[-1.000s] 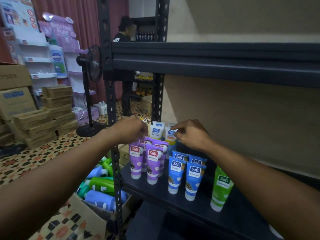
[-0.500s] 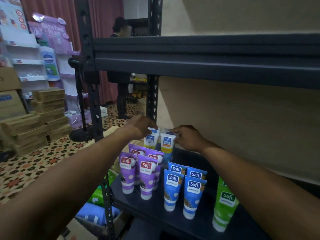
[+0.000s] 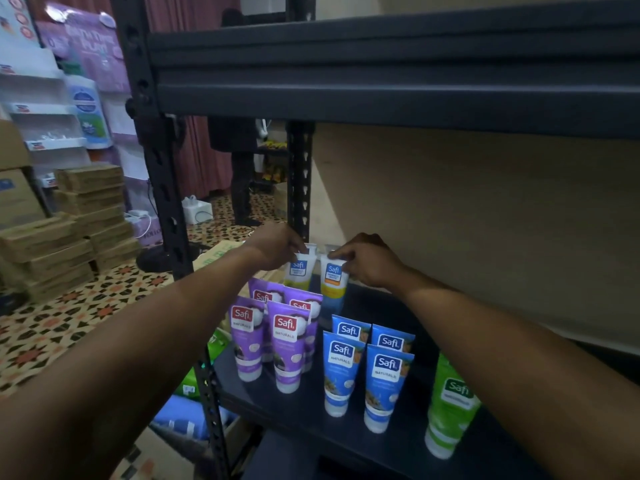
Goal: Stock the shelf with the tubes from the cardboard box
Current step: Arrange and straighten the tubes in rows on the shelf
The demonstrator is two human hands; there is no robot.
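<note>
left hand (image 3: pixel 277 245) and right hand (image 3: pixel 369 259) are still pinching the white tubes (image 3: pixel 333 278), standing them behind the purple tubes (image 3: pixel 287 337); release is nearing.

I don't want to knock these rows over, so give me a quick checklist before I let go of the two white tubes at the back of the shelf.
1. Left hand grips the top of the left white tube: ok.
2. Right hand pinches the top of the right white tube: ok.
3. Both white tubes seated on the shelf: cannot tell, the purple tubes hide their bases.
4. Purple tubes and blue tubes upright in front: ok.
5. Green tube upright: cannot tell, it looks tilted, perhaps from the wide lens.
6. Stock left in the cardboard box: ok, tubes show below the shelf.
</note>
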